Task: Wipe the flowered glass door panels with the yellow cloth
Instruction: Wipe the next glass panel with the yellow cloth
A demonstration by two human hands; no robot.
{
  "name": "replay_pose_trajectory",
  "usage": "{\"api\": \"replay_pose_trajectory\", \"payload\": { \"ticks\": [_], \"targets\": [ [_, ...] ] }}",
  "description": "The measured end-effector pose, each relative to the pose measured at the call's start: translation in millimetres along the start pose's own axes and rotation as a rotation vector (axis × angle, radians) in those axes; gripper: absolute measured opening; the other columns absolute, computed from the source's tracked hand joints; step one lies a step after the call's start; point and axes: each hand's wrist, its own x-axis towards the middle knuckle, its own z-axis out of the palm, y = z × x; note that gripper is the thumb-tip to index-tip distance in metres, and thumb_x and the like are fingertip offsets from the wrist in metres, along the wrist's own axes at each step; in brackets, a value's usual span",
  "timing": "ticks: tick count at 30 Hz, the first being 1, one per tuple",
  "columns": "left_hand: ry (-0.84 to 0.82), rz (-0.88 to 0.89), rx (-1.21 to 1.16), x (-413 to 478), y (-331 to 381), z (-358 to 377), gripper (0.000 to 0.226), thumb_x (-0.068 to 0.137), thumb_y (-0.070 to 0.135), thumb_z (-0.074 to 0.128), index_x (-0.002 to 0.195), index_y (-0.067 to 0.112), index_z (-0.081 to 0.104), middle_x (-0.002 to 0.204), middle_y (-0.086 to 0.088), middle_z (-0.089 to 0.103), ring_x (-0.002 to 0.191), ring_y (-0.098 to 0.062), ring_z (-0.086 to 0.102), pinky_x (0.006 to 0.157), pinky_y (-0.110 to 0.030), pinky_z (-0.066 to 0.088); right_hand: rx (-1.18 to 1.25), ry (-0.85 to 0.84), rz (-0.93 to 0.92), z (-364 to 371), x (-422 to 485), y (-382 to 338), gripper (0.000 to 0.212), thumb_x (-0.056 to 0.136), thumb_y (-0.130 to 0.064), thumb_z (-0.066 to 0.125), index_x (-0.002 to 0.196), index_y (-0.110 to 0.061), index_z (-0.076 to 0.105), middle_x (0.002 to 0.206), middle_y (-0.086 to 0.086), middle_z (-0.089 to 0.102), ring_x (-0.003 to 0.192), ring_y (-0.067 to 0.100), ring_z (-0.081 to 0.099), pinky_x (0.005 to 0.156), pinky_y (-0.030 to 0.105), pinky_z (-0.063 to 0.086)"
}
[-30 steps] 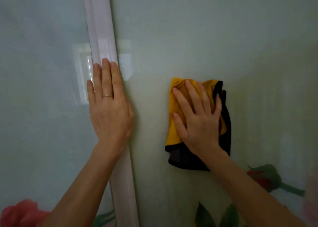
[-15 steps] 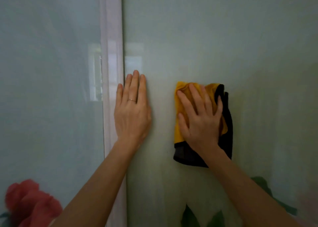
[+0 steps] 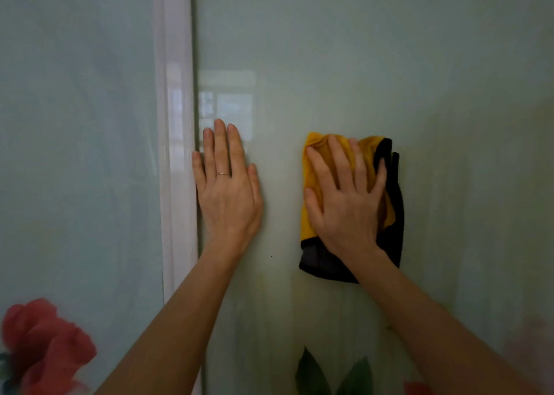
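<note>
Cloth first: the yellow cloth [image 3: 370, 150], folded, with a black side showing along its right and bottom edges, sits flat against the right glass panel [image 3: 359, 65]. It is directly under the right hand [image 3: 344, 208] and apart from the left hand [image 3: 227, 196], with a bare strip of glass between them.

Right hand is spread wide, palm on the cloth, fingers straight and fanned, thumb out along the yellow left edge. That's pressing, not gripping. The fingertips reach nearly to the cloth's top edge, and dark fabric pokes out below the wrist.

Left hand holds nothing. It lies flat and open on the same panel, fingers close together and pointing up, with a thin ring [image 3: 223, 173] on one of them. Its little finger is just beside the white frame strip [image 3: 177, 124] that parts this panel from the left glass panel [image 3: 75, 124].

Both forearms are bare, rising from the bottom of the view and angling inward toward the hands.

Low on the left panel there's a blurred red flower [image 3: 42, 343]. Green leaves [image 3: 311, 373] sit below the cloth, and a pale window reflection [image 3: 230, 109] glints just above the left fingertips.
</note>
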Motion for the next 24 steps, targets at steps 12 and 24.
{"api": "replay_pose_trajectory", "payload": {
  "ticks": [12, 24],
  "targets": [
    [0.002, 0.004, 0.032, 0, 0, 3, 0.059, 0.106, 0.029, 0.027, 0.159, 0.004, 0.019, 0.166, -0.016, 0.018, 0.155, -0.029, 0.013, 0.125, -0.035, -0.008, 0.075, -0.054, -0.245, -5, -19, 11, 0.058, 0.095, -0.040, 0.058, 0.151, -0.030, 0.050, 0.163, 0.005, 0.037, 0.152, 0.029, 0.031, 0.120, 0.065, 0.016],
    [-0.031, 0.042, 0.058, -4, -1, 0, 0.063, 0.105, 0.032, 0.034, 0.159, 0.003, 0.020, 0.166, -0.017, 0.017, 0.155, -0.030, 0.012, 0.126, -0.043, 0.000, 0.069, -0.049, -0.154, -3, -9, -9, 0.056, 0.099, -0.039, 0.054, 0.153, -0.027, 0.048, 0.164, 0.007, 0.036, 0.153, 0.034, 0.028, 0.118, 0.069, 0.016]
  ]
}}
